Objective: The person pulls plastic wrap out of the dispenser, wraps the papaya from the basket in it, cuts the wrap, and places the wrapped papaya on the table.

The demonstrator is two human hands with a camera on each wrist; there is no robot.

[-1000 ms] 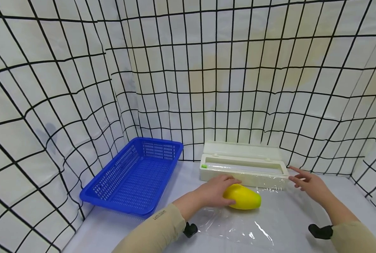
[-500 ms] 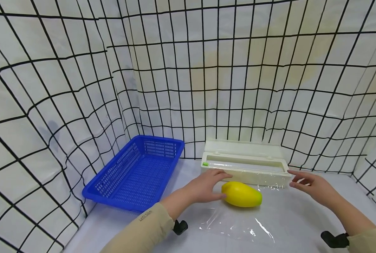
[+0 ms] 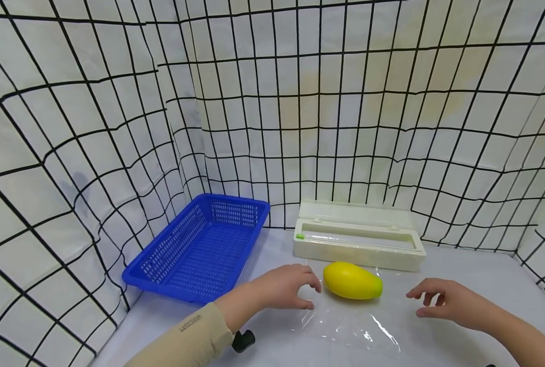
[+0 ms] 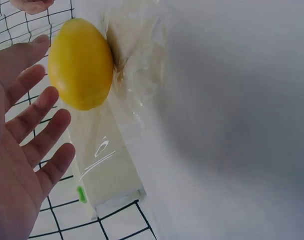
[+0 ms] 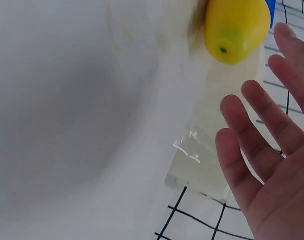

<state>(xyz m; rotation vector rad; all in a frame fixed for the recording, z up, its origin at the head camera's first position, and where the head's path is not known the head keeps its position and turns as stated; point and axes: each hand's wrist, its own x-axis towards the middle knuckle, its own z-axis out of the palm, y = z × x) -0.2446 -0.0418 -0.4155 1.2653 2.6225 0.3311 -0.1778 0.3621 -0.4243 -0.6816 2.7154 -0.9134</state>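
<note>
A yellow mango-shaped fruit point(image 3: 352, 281) with a greenish tip lies on a sheet of clear plastic wrap point(image 3: 346, 326) spread over the white table. Just left of the fruit is my left hand point(image 3: 283, 288), its fingers loosely bent and holding nothing. My right hand point(image 3: 453, 303) hovers to the right of the fruit, also holding nothing, fingers relaxed. Behind the fruit stands a white cling film dispenser point(image 3: 359, 253), lid raised, with a roll inside and a small green slider at its left end. In the left wrist view the fruit point(image 4: 81, 64) sits beyond my spread fingertips.
A blue perforated plastic basket point(image 3: 199, 255) stands at the left of the table point(image 3: 474, 260). White walls with a black grid pattern point(image 3: 318, 117) enclose the back and sides, close behind the dispenser and basket.
My left hand has let go of the fruit and drawn back to the left. My right hand has left the dispenser's right end and come nearer to me.
</note>
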